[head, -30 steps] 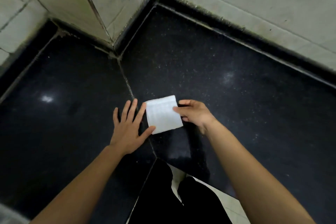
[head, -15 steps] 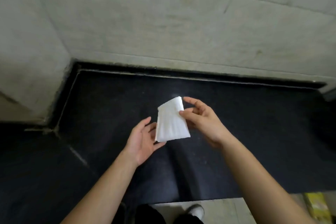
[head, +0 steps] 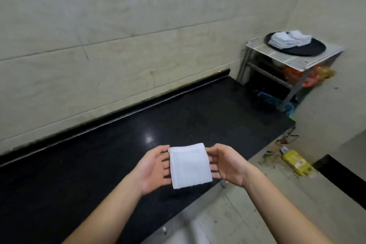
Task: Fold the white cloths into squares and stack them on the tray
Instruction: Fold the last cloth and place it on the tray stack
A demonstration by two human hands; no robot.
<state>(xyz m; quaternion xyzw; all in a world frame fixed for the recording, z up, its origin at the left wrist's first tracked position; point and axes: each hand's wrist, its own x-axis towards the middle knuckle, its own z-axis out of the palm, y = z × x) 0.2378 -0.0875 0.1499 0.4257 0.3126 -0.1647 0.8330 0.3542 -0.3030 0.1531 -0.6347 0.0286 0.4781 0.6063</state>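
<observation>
Above the bench [head: 118, 154]: you hold one folded cloth [head: 190, 165] up in the air, over the near edge of the black top and not touching it.
Cloth: it already looks like a neat white square (so the folding seems done for this one).
Left hand [head: 153, 170]: the palm faces you. The fingers are mostly straight and go behind the cloth's left side. The thumb sits on the top corner, so the hand pinches that side softly.
Right hand [head: 227, 164]: it does the same on the right side, with the fingers behind and the thumb on the top edge.
Arms: both reach forward and are a little bent, with the cloth between the two hands.
Tray [head: 309, 49]: it is dark and round, well away to your right, on a white rack [head: 293, 61] in the corner.
Done: a pile of white cloths [head: 289, 39] lies on the tray, too jumbled to count.
Left to do: I think this cloth must go to the tray and onto the pile. No unfolded cloths show, so I cannot tell how many are left.
</observation>
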